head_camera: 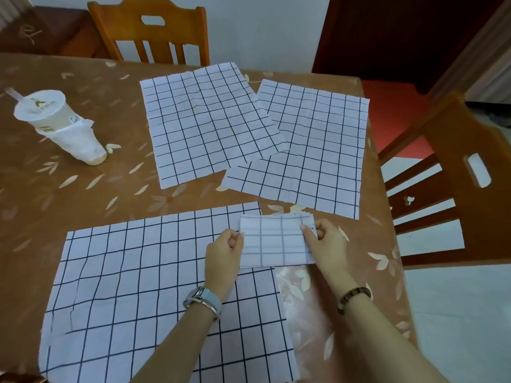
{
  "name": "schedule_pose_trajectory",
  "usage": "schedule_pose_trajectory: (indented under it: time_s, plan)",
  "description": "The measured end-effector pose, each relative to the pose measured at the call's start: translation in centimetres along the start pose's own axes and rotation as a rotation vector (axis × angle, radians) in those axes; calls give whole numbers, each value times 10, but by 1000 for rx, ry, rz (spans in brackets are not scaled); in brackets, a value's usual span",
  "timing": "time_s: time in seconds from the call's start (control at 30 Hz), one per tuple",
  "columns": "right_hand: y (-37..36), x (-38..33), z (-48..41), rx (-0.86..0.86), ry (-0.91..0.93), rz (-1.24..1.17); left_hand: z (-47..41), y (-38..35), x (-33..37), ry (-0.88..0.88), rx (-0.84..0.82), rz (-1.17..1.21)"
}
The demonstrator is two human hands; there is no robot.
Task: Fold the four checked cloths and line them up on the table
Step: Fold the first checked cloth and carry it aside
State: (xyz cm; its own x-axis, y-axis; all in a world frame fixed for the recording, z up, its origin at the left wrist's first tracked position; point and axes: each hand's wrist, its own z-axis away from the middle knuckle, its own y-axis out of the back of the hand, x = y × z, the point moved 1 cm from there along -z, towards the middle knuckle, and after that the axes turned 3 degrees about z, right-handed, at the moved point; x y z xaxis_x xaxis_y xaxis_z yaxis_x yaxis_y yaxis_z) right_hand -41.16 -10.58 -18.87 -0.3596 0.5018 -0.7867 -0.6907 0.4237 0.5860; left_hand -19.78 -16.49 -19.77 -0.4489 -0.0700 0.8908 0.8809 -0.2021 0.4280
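Observation:
A small folded checked cloth (pixel 273 240) lies near the table's right side, overlapping the top right corner of a large flat checked cloth (pixel 138 294). My left hand (pixel 224 255) grips the folded cloth's left edge with curled fingers. My right hand (pixel 323 240) pinches its right edge. Two more unfolded checked cloths lie farther back: one in the middle (pixel 204 120), and one to its right (pixel 312 150) partly tucked under it.
A paper cup with a straw (pixel 52 120), wrapped in a white bag, stands at the left on the brown flowered tablecloth (pixel 96 189). One wooden chair (pixel 152 29) stands behind the table, another (pixel 453 183) at its right edge.

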Motion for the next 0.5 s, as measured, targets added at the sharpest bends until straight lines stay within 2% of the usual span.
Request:
schedule_pose_trajectory:
  time_s: [0.1, 0.5]
  plan:
    - [-3, 1, -9, 42, -3, 31, -3, -3, 0, 4, 36, -44]
    - [-5, -2, -21, 30, -3, 101, -3, -5, 2, -9, 122, -129]
